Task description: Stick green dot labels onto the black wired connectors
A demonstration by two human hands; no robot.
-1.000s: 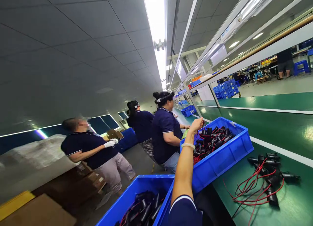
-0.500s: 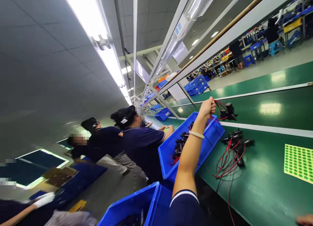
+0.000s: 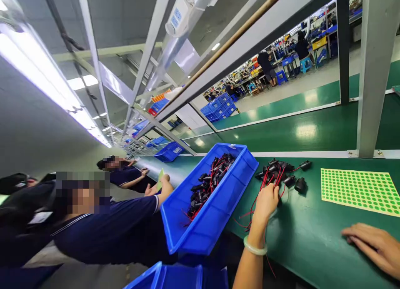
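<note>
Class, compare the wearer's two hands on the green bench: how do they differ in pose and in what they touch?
The left hand is closed around red wires leading to a pile of black parts; the right hand lies flat and open, holding nothing. The left hand's wrist wears a pale green bangle; no bangle shows by the right hand. The left hand is beside the blue bin; the right hand is nearer the sheet of green dots. Both are bare.

Right hand cut off by frame edge.
</note>
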